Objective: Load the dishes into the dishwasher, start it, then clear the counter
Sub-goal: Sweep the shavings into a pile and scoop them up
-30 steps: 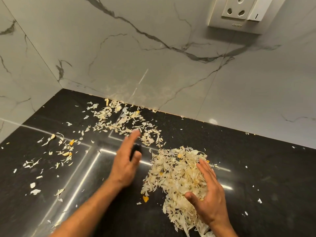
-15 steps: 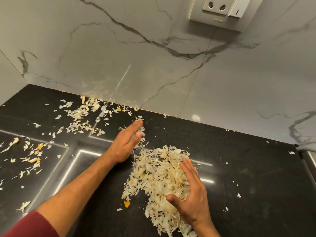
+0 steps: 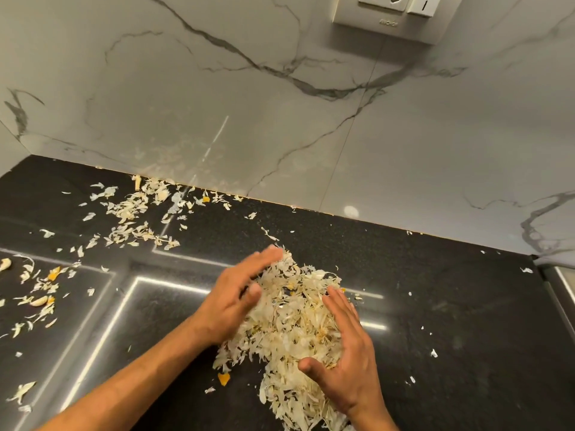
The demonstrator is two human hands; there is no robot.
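Garlic peels (image 3: 292,318) lie heaped in one pale pile on the black counter (image 3: 451,306), and the two hands bracket that pile from either side. The left hand (image 3: 236,293) lies against the pile's left flank, fingers straight and close together, tips reaching the pile's far upper edge; it is slightly blurred. The right hand (image 3: 345,353) lies flat on the pile's right side, fingers extended and a little spread, thumb tucked toward the pile's near middle. Neither hand pinches or curls round anything.

Starting at the left edge of the view, a loose scatter of peels (image 3: 37,297) sits well apart from the left hand, with two whole garlic cloves (image 3: 39,301) among it and a few orange bits. Farther back, a second scatter (image 3: 137,213) spreads along the foot of the marble wall (image 3: 217,104), touching the seam where wall meets counter. Between these scatters and the left hand the counter shows bare dark surface with bright reflected strips. One orange scrap (image 3: 224,378) lies just beside the near left corner of the pile.

Right of the right hand the counter runs open, dotted only with tiny flecks, up to a seam at the far right edge. One socket plate (image 3: 395,17) is fixed high on the wall.
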